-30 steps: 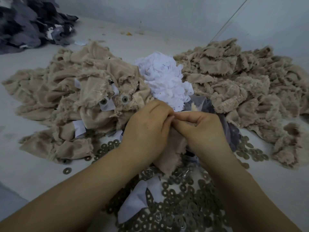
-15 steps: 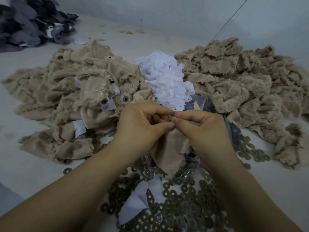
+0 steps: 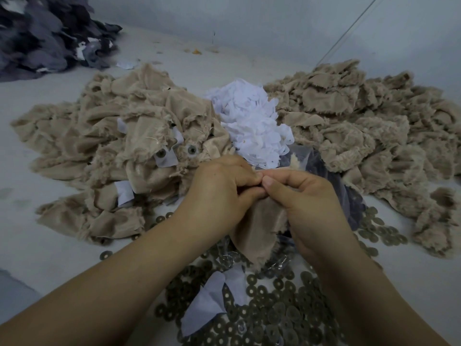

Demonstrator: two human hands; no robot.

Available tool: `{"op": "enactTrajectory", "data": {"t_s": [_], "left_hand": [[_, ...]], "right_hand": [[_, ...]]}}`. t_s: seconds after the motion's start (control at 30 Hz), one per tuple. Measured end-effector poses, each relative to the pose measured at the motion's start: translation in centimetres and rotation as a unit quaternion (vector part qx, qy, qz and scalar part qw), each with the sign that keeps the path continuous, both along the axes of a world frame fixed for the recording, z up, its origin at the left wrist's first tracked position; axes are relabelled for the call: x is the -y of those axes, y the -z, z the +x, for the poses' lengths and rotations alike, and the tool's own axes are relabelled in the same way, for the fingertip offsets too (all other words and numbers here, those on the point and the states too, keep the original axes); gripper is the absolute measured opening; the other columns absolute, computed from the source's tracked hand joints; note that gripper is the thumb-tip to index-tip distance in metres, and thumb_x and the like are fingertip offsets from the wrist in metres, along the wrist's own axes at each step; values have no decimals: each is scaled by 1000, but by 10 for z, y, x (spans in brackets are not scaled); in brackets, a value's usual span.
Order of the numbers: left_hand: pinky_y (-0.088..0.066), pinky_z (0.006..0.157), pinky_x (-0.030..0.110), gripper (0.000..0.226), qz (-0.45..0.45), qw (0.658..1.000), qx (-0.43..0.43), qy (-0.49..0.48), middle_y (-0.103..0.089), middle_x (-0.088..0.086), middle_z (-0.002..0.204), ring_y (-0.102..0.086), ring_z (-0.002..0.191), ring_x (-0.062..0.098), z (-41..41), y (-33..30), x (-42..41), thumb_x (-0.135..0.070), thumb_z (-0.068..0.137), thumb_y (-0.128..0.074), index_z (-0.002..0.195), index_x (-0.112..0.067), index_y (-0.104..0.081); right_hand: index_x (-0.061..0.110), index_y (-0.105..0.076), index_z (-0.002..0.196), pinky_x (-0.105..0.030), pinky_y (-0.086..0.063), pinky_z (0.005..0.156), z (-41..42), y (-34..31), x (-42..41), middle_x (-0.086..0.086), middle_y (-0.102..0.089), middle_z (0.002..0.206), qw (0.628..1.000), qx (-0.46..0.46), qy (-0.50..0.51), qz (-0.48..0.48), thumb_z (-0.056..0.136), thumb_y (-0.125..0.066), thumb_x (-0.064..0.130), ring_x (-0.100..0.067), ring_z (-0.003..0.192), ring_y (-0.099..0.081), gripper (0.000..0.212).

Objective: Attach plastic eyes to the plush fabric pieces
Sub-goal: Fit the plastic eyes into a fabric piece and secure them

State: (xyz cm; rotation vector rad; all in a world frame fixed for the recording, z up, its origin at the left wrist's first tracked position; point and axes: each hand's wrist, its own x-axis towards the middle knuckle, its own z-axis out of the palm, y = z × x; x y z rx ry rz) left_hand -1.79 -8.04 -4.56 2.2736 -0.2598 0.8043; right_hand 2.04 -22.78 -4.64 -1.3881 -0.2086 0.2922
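Dark grey fabric heap (image 3: 45,38) far left, white paper scraps pile (image 3: 252,126) centre, pale wall (image 3: 274,23)

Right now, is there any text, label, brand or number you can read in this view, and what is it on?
None: no words, numbers or brand marks show anywhere.
White patches on the tan plush pile: blank.
Round washers: no readable marking.
Fabric piece in the hands: plain.

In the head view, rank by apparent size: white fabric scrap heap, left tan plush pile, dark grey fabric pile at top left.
1. Left tan plush pile.
2. Dark grey fabric pile, cropped by the frame, so unsure.
3. White fabric scrap heap.
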Motion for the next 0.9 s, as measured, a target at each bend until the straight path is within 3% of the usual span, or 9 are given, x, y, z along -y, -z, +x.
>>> {"op": "enactTrajectory", "data": {"t_s": [0.27, 0.53, 0.67, 0.9], "left_hand": [[-57, 72, 39, 13, -27, 999, -16, 8, -75, 8, 80, -69, 77, 21, 1, 3, 1, -9, 76, -81, 88, -4, -79], [-56, 75, 30, 14, -91, 993, -67, 25, -75, 3, 82, -68, 78, 9, -1, -3, -1, -10, 76, -82, 89, -7, -79], [-55, 73, 26, 13, -94, 992, -76, 27, -74, 1, 79, -68, 75, 8, -4, -3, -2, -10, 76, -82, 89, -7, -79], [-55, 69, 24, 19, -96, 992, -75, 35, -75, 1, 81, -67, 77, 6, -1, -4, -5, -13, 74, -84, 92, -9, -79]], "right_hand": [[1, -73, 92, -29, -60, 79, -2, 2, -3, -17, -77, 94, 999, -25, 1, 37, 93, -60, -3, -27, 94, -74, 14], [7, -75, 98, -26, -59, 83, -2, 1, -2, -10, -78, 100, 999, -20, -23, 27, 95, -58, -2, -20, 101, -73, 19], [5, -74, 98, -19, -56, 79, -3, 0, -3, -10, -78, 99, 999, -10, -44, 22, 96, -54, -4, -16, 99, -74, 22], [0, -71, 102, -21, -58, 73, -4, -2, -3, -13, -78, 97, 994, -60, -60, 67, 98, -50, -3, -18, 93, -75, 22]]}}
